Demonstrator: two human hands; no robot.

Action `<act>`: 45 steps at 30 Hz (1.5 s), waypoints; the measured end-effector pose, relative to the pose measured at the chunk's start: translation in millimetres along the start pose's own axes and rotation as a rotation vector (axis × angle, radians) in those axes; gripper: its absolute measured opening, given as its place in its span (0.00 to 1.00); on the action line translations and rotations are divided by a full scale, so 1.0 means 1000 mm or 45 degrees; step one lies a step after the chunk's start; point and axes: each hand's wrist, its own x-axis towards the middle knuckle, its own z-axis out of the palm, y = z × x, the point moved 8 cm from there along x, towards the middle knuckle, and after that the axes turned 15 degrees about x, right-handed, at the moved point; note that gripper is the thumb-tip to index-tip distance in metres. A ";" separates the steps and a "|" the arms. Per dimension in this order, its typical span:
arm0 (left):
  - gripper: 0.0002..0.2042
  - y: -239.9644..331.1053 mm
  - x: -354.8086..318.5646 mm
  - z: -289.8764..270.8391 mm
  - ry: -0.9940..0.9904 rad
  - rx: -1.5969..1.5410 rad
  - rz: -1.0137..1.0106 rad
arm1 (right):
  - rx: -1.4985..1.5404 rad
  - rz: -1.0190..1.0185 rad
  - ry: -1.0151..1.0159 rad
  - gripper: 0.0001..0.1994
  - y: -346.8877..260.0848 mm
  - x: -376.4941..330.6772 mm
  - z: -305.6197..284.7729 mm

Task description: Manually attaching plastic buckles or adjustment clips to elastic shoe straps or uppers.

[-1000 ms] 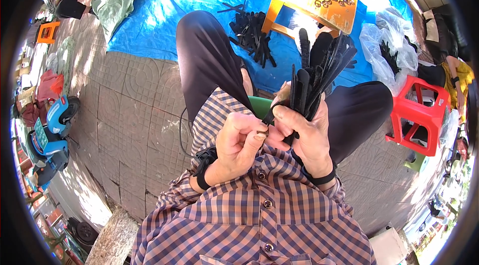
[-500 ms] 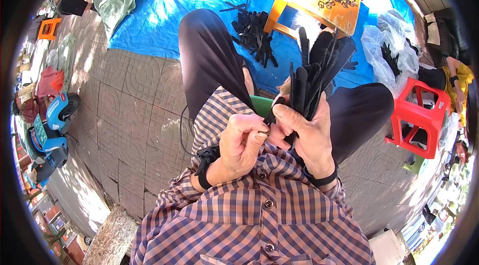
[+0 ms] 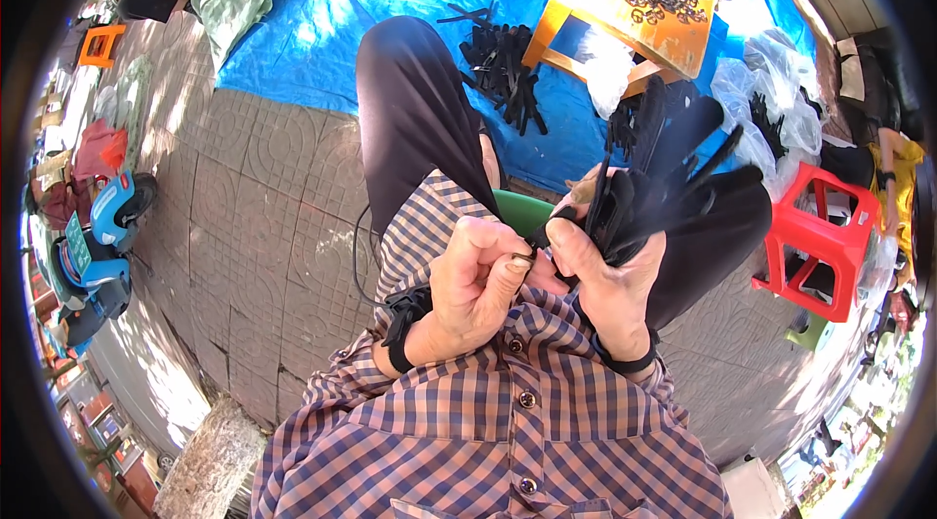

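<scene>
Both hands raised chest-high: right hand (image 3: 610, 270) grips black strips (image 3: 664, 177), left hand (image 3: 478, 275) seemingly pinches one end.

Seated person seen from above, both hands raised at the chest with a bundle of black strips.

The right hand (image 3: 610, 290) grips a fanned bundle of black strips (image 3: 664, 187), ends pointing up and away. The left hand (image 3: 478, 280) is curled, fingertips pinching a small piece at the bundle's lower end, touching the right hand. Both wrists wear black bands above a checked shirt (image 3: 508, 441). Beyond the knees, a blue tarp (image 3: 390, 11) holds a pile of loose black strips (image 3: 503, 65) beside an orange stool (image 3: 625, 16) heaped with small metal parts. A red stool (image 3: 825, 236) stands to the right on the paving.
</scene>
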 end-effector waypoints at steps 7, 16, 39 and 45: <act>0.06 -0.011 -0.001 -0.004 0.147 0.000 -0.254 | -0.976 -0.501 -0.061 0.17 -0.013 -0.021 0.007; 0.03 -0.001 0.001 0.006 0.102 0.181 -0.245 | -0.256 -0.165 0.133 0.09 0.001 -0.013 -0.024; 0.12 -0.018 -0.004 0.043 -0.504 -0.799 -0.930 | 0.051 -0.322 -0.016 0.14 -0.030 -0.006 -0.039; 0.07 -0.010 0.005 0.043 -0.564 -1.069 -0.950 | 0.006 -0.187 0.039 0.10 -0.023 0.000 -0.030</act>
